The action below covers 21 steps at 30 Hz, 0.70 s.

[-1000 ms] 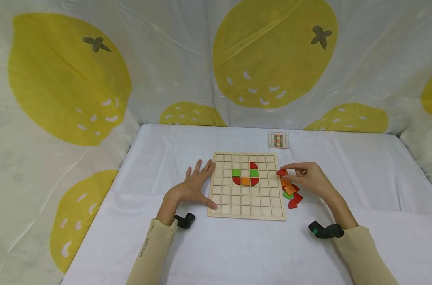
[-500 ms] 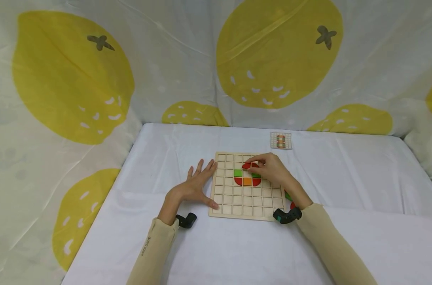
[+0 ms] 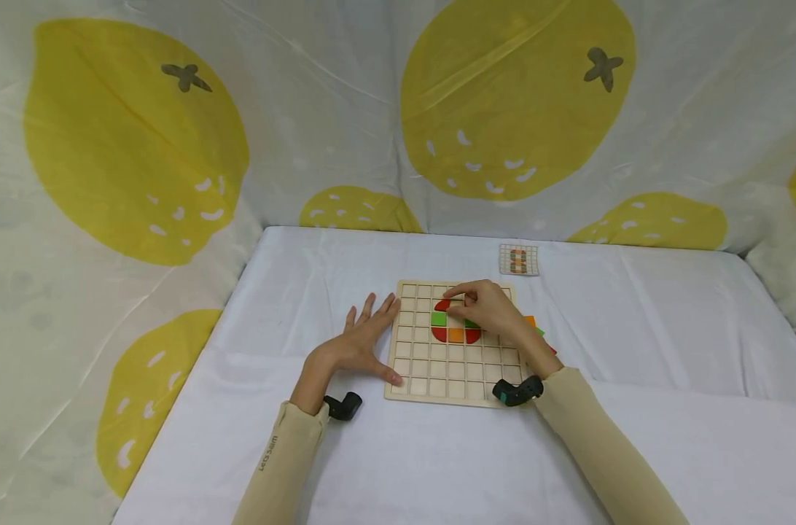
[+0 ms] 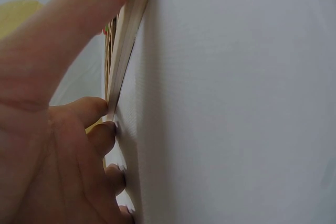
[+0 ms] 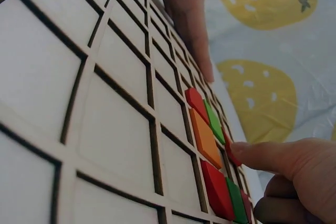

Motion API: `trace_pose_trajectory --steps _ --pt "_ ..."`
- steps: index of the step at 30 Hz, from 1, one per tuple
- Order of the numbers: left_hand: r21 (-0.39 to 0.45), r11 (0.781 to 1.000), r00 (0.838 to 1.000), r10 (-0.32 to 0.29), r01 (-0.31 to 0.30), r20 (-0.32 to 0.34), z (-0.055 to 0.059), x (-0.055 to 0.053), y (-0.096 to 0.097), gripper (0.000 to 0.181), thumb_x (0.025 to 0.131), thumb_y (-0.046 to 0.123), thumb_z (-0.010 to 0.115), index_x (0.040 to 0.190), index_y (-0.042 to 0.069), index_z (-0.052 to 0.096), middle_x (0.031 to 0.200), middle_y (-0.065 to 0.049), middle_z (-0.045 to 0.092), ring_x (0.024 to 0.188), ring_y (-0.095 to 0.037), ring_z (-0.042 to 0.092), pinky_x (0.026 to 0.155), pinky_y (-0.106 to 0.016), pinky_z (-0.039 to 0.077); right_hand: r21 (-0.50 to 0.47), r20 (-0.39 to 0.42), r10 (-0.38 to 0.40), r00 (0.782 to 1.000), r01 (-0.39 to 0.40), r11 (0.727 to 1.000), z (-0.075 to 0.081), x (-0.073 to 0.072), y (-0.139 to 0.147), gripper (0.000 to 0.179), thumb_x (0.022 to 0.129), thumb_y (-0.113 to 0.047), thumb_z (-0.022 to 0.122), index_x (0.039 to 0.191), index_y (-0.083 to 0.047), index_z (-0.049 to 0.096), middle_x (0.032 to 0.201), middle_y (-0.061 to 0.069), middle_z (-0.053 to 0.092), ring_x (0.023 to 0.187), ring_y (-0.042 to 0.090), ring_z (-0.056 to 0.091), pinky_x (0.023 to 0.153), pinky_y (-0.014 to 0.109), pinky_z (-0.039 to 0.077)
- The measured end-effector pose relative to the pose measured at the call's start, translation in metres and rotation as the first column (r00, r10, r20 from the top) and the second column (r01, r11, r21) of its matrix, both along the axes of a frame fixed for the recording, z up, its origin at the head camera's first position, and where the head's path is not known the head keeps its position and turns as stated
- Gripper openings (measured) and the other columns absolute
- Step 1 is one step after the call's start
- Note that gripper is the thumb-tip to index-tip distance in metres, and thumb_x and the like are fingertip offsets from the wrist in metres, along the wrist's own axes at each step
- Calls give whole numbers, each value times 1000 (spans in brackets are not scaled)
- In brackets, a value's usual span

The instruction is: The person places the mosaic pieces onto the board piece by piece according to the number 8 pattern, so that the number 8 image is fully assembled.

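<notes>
Pinching a red quarter-round tile [image 3: 442, 305] between thumb and forefinger, the right hand [image 3: 487, 308] works over the pale wooden grid board [image 3: 420, 367]; whether this tile sits fully in its cell cannot be told. The same hand covers much of the green square tile on the right [image 3: 469, 323] in the head view, and hides the dark red tile behind it [image 5: 245, 206], visible only in part from the right wrist. The right forearm blocks some loose red, green and orange tiles [image 3: 531, 321] beside the board's right edge; their count cannot be established. From the left wrist, the board shows only as a narrow edge, cut off at the top.

The left hand [image 3: 357, 348] is spread, fingertips at the board's left edge, thumb on its lower left corner.

The board lies flat on white cloth [image 3: 385, 459]. Its lower tile row reads red quarter-round [image 3: 439, 335], orange square [image 3: 455, 335], red quarter-round [image 3: 473, 336]; a green square [image 3: 439, 319] sits above the left one.
</notes>
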<state>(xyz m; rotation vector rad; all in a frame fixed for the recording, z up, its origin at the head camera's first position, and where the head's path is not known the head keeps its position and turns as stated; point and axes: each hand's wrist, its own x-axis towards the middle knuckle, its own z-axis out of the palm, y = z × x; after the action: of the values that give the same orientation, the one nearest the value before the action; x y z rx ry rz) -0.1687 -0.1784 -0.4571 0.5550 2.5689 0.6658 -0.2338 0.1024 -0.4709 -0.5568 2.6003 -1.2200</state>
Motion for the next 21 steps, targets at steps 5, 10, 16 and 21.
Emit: trace_pose_trajectory --steps 5,10,16,21 --pt "6 1000 1000 3 -3 -1 0 0 1 142 66 48 97 168 11 5 176 -8 -4 161 -37 -18 127 -66 -10 -4 -26 -17 1000 17 1000 -4 1 1 27 94 -22 77 119 -11 78 57 -3 38 52 12 32 53 23 26" --pt "18 1000 1000 3 -3 -3 -2 -1 0 142 66 49 97 168 10 5 176 -9 -3 161 -38 -18 127 -67 -9 -10 -40 -22 999 21 1000 -5 1 -1 28 95 -23 77 120 -11 78 56 -4 38 51 12 32 53 24 27" --pt "16 1000 1000 -3 4 -7 -7 -3 -1 144 65 54 96 168 12 4 176 -5 -5 161 -36 -20 128 -65 -10 4 -12 -14 1000 14 1000 -4 1 -3 29 97 -23 74 124 -13 77 55 -5 36 51 13 32 53 24 27" --pt "15 1000 1000 -5 5 -8 -1 0 1 141 66 48 97 167 11 6 176 -7 -4 161 -38 -18 127 -65 -10 27 -17 -13 1000 13 1000 -2 2 -4 29 97 -22 73 125 -13 77 54 -5 35 50 12 31 52 24 27"
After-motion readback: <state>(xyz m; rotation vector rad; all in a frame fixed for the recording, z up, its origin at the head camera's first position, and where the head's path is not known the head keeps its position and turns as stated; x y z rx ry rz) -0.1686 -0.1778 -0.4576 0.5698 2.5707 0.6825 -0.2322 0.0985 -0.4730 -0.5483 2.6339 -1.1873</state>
